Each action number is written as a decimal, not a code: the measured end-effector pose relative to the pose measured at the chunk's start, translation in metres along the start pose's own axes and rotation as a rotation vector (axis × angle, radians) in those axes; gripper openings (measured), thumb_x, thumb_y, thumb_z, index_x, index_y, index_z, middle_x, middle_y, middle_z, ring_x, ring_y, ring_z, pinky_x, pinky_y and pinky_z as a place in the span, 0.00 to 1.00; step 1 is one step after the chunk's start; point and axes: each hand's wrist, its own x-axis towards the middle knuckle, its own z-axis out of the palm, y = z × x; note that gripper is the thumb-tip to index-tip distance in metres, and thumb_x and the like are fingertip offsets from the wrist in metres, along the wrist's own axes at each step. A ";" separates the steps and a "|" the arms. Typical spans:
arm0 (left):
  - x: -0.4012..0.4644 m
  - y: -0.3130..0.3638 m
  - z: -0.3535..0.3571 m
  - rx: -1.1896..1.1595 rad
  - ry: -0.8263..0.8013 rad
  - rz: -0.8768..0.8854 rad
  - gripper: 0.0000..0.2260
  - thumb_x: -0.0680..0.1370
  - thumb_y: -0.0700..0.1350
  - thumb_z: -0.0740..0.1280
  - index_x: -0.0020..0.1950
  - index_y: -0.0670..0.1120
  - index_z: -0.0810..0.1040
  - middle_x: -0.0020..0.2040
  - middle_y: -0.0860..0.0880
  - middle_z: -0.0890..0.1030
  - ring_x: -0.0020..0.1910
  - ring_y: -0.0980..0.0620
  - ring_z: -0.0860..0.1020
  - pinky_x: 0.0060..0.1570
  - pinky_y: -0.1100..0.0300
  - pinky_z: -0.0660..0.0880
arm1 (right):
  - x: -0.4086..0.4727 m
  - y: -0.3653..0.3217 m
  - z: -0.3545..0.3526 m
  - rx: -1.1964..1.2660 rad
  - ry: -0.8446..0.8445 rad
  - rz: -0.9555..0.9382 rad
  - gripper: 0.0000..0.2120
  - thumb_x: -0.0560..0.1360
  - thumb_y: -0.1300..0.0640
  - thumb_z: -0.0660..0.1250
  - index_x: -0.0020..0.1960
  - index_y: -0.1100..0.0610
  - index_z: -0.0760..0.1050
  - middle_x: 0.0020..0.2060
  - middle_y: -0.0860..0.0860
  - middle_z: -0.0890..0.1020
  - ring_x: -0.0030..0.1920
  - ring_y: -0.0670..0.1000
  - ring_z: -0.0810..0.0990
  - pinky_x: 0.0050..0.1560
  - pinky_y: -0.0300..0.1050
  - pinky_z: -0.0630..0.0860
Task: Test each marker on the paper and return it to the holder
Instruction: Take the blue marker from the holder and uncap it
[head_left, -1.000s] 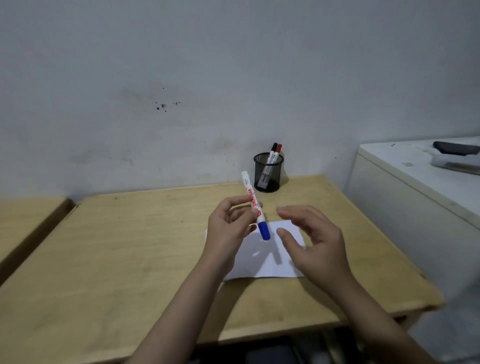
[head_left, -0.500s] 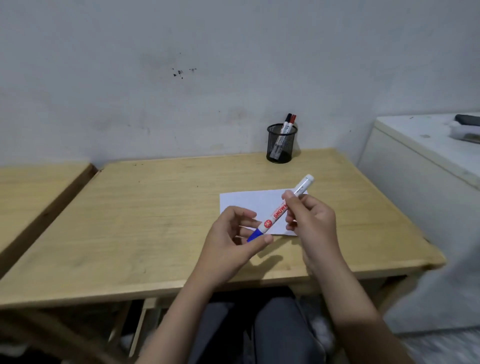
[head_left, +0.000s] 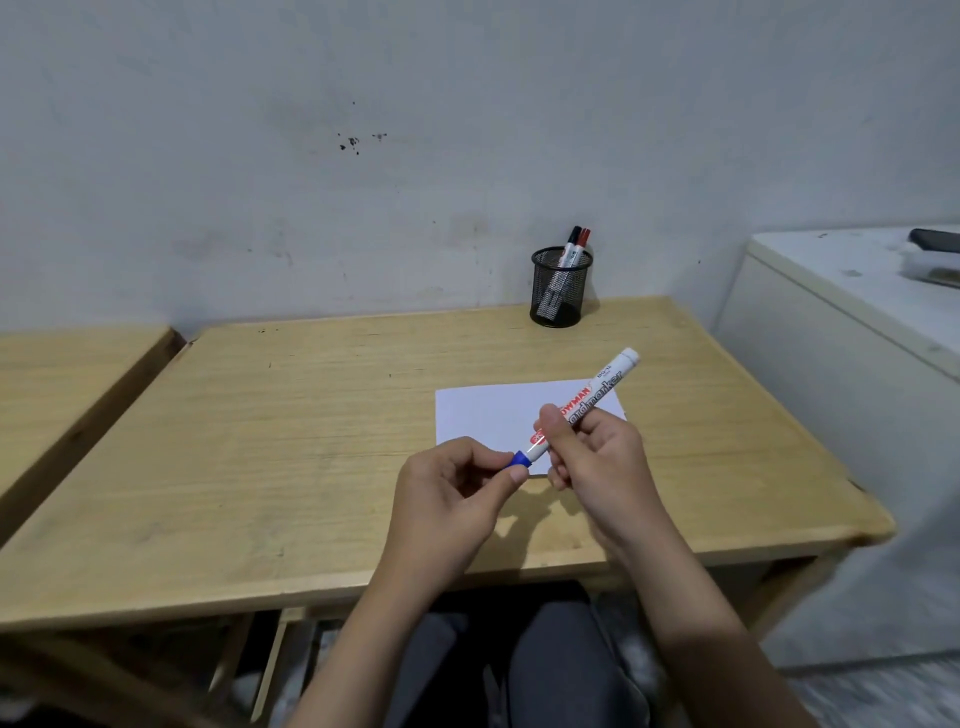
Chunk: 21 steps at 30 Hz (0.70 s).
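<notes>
Desk (head_left: 311, 441) wooden, grey wall behind | paper (head_left: 493, 415) right-centre, holder (head_left: 558, 291) far | marker (head_left: 597, 400) gripped by right hand (head_left: 597, 462), left hand (head_left: 452, 493) pinching its blue cap (head_left: 519, 460)

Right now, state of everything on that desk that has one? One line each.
blue marker: cap on, held above the desk, tilted.
left hand: fingers pinching the blue cap.
right hand: gripping the marker barrel.
paper: flat on the desk, no marks visible.
mesh holder: upright by the wall, holding two markers.
black-capped marker: capped, leaning in the holder.
red-capped marker: capped, leaning in the holder.
</notes>
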 end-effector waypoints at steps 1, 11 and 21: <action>0.001 0.001 -0.001 -0.006 -0.013 -0.005 0.03 0.67 0.40 0.74 0.36 0.43 0.82 0.34 0.39 0.83 0.34 0.48 0.79 0.39 0.53 0.75 | 0.001 0.000 0.001 0.006 -0.004 -0.005 0.12 0.76 0.54 0.66 0.39 0.62 0.76 0.20 0.44 0.71 0.24 0.48 0.64 0.29 0.45 0.63; 0.057 -0.010 -0.028 0.009 0.110 -0.035 0.08 0.71 0.35 0.70 0.39 0.48 0.83 0.35 0.56 0.85 0.38 0.60 0.81 0.41 0.69 0.76 | 0.033 -0.012 -0.019 0.230 0.157 -0.041 0.10 0.74 0.55 0.68 0.37 0.59 0.77 0.28 0.52 0.70 0.25 0.44 0.66 0.29 0.41 0.66; 0.185 -0.051 -0.026 0.501 0.034 -0.089 0.07 0.69 0.34 0.67 0.45 0.42 0.80 0.43 0.46 0.81 0.41 0.50 0.79 0.36 0.69 0.70 | 0.050 0.004 -0.029 0.068 0.238 -0.016 0.11 0.73 0.53 0.69 0.37 0.59 0.78 0.25 0.48 0.72 0.23 0.44 0.67 0.34 0.45 0.68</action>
